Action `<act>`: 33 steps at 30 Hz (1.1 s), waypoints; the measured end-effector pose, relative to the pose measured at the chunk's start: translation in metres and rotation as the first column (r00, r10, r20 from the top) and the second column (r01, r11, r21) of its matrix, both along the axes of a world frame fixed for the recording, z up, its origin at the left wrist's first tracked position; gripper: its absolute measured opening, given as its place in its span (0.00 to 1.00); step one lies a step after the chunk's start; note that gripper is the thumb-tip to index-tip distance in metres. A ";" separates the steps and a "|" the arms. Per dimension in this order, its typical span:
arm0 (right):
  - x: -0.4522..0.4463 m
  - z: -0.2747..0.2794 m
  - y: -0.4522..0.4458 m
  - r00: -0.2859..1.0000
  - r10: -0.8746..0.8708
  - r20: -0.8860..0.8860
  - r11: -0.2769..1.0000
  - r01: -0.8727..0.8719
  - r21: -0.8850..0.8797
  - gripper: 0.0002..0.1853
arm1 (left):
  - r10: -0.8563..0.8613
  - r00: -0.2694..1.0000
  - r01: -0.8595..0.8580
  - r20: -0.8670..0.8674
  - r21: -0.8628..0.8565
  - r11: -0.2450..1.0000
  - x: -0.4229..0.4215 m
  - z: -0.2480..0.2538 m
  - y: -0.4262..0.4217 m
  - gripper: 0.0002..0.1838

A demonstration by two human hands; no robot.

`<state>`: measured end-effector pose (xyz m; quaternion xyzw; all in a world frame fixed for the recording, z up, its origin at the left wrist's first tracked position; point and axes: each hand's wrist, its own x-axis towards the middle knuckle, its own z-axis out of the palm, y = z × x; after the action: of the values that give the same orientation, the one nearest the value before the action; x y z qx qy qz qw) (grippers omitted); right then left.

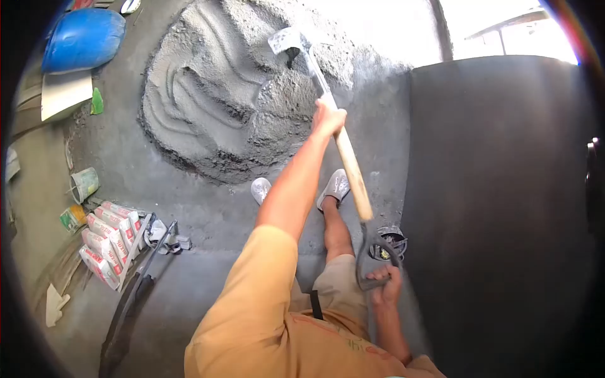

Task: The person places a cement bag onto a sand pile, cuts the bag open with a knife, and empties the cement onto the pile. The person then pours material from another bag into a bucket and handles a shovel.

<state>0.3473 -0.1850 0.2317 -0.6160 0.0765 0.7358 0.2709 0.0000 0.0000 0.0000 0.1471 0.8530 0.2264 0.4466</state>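
The left grip (pixel 329 118) and right grip (pixel 387 285), both clamped on the shovel (pixel 353 173), should guide its blade (pixel 287 39) low across the mound (pixel 195 94).

My left arm (pixel 293 179) is extended nearly straight, angled inward from the shoulder (pixel 211 343); my left hand (pixel 329 118) is closed in a grip. My right hand (pixel 387 285) is positioned closer to my torso (pixel 321 343), fingers (pixel 378 274) curled inward, right forearm (pixel 392 331) directed forward.
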 end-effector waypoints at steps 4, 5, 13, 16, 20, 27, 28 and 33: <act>-0.002 0.006 -0.008 0.989 -0.092 0.112 0.990 0.103 -0.095 0.12 | -0.009 0.997 0.015 0.071 -0.087 0.996 0.028 -0.013 -0.008 0.36; 0.011 0.014 -0.018 0.986 -0.112 0.122 0.980 0.130 -0.153 0.11 | 0.001 0.998 0.007 0.062 -0.133 0.991 0.033 -0.011 -0.030 0.36; 0.087 0.078 -0.046 0.971 0.107 0.215 0.963 -0.047 -0.267 0.11 | 0.124 0.983 -0.094 0.132 -0.216 0.972 0.084 0.025 -0.164 0.41; 0.094 0.099 -0.037 0.960 0.178 0.216 0.941 -0.101 -0.324 0.11 | 0.161 0.980 -0.121 0.119 -0.286 0.950 0.092 0.035 -0.200 0.42; 0.103 0.113 -0.024 0.946 0.256 0.196 0.946 -0.204 -0.251 0.08 | 0.271 0.947 -0.202 0.169 -0.341 0.918 0.090 0.058 -0.217 0.43; 0.051 0.100 -0.003 0.902 0.357 0.242 0.928 -0.371 0.015 0.21 | 0.389 0.921 -0.387 0.023 -0.061 0.920 0.038 0.025 -0.225 0.39; 0.035 0.094 -0.003 0.899 0.366 0.242 0.926 -0.378 0.006 0.21 | 0.365 0.931 -0.365 0.021 -0.008 0.931 0.023 0.005 -0.224 0.38; -0.001 0.098 -0.018 0.942 0.237 0.236 0.971 -0.229 -0.063 0.20 | 0.372 0.927 -0.354 0.047 -0.216 0.910 0.015 -0.007 -0.215 0.38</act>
<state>0.3460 -0.2034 0.3295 -0.7103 -0.0176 0.6807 0.1784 0.0152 -0.2145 -0.0069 -0.0705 0.8637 0.2231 0.4464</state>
